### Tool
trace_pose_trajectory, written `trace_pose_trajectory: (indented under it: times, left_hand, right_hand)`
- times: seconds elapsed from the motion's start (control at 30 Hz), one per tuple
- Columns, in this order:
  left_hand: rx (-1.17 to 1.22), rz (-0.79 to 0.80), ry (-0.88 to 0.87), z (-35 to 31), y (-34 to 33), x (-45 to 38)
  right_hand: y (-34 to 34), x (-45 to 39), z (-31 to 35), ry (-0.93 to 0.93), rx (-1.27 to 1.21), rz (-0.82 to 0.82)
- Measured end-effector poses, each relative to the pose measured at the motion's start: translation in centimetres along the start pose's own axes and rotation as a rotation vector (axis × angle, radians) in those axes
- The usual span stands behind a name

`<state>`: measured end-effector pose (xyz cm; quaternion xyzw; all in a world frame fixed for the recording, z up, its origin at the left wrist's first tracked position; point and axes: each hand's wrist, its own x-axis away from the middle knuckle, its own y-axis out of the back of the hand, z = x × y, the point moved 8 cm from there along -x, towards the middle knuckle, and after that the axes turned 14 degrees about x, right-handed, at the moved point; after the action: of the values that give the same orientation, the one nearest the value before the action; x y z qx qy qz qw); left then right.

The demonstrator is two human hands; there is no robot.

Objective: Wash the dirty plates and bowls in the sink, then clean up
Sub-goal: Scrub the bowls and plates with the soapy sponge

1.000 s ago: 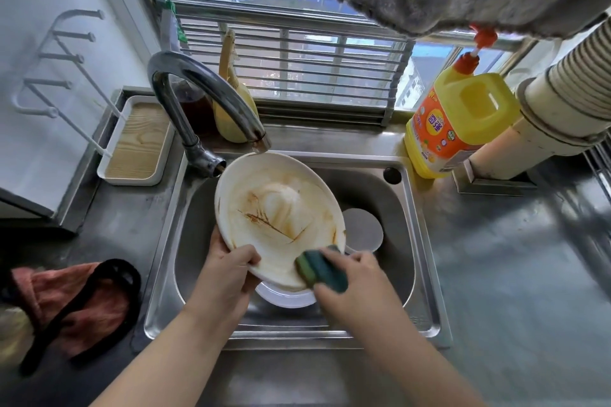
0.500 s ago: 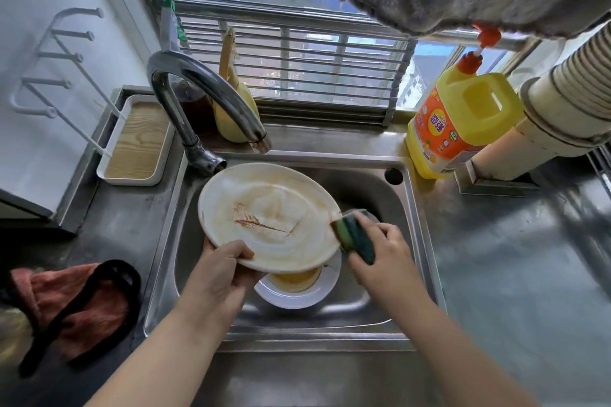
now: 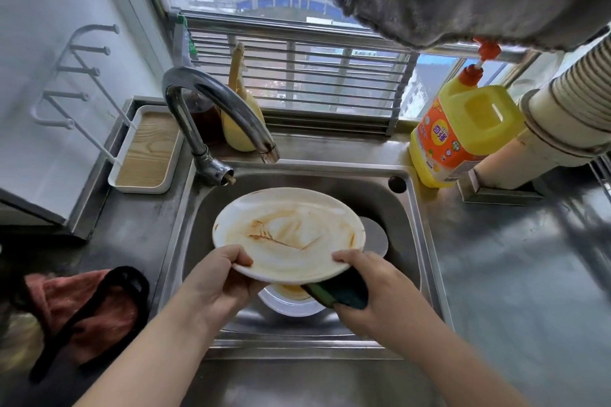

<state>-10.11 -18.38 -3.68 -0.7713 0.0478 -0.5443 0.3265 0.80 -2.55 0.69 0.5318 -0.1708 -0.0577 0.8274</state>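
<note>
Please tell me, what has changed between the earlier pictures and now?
The plate tipped from nearly upright to almost flat. The right hand carried the sponge from the plate's face to under its near rim. The left hand still grips the rim; the bowl stayed below.

- plate (image 3: 291, 238): white, smeared with brown-orange streaks
- sponge (image 3: 340, 292): dark green, yellow edge
- bottle (image 3: 463, 135): yellow, orange label, red cap
- tray (image 3: 145, 150): white rim, wood-grain inside
- cloth (image 3: 82, 307): reddish-pink
</note>
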Motion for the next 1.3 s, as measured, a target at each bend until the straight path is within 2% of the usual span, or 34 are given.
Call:
trace_pose_trajectory:
  times: [0.2,0.33,0.43,0.63,0.73,0.8,0.87,0.97,1.03,1.13,1.23,1.3]
  left_hand:
    - [-0.037,0.055,0.006,-0.8,0.3,0.5]
    - [-0.029,0.073,-0.013,-0.9,0.2,0.7]
    - [0.004,0.091,-0.019,-0.9,0.4,0.5]
    - [0.008,0.126,0.057,-0.3,1.9,-0.3]
    - [-0.027,0.210,0.092,-0.7,1.6,-0.4]
    - [-0.127,0.250,0.108,-0.9,1.0,-0.3]
    - [-0.302,0.248,0.071,-1.1,0.4,-0.3]
    - [-0.584,0.197,-0.054,-1.6,-0.7,-0.1]
    - [-0.745,0.154,-0.209,-2.4,-1.5,-0.2]
    - [-1.134,0.183,-0.630,-4.2,-3.0,-0.2]
    - [-1.508,0.263,-0.960,-4.0,-4.4,0.4]
    - [-1.742,0.384,-1.167,-3.2,-5.2,1.0]
  right_hand:
    - [2.1,0.6,0.5,-0.020,-0.045,-0.147]
    - [5.1,0.9,2.1,0.070,0.010,-0.313]
    - [6.7,1.4,2.9,0.105,0.065,-0.367]
    - [7.1,2.7,1.9,0.104,0.056,-0.366]
    - [7.1,3.1,0.0,0.064,-0.040,-0.326]
    - [6.8,3.2,-1.4,0.054,-0.112,-0.282]
    - [5.8,2.9,-2.8,0.044,-0.141,-0.171]
    - [1.7,2.7,-5.9,-0.040,0.061,0.146]
    - [0.3,3.1,-8.2,-0.147,0.213,0.204]
    - [2.4,2.9,-9.1,-0.323,0.069,-0.046]
    - [5.3,1.6,-6.6,-0.308,0.001,-0.279]
    - [7.2,0.4,-4.3,-0.263,-0.051,-0.365]
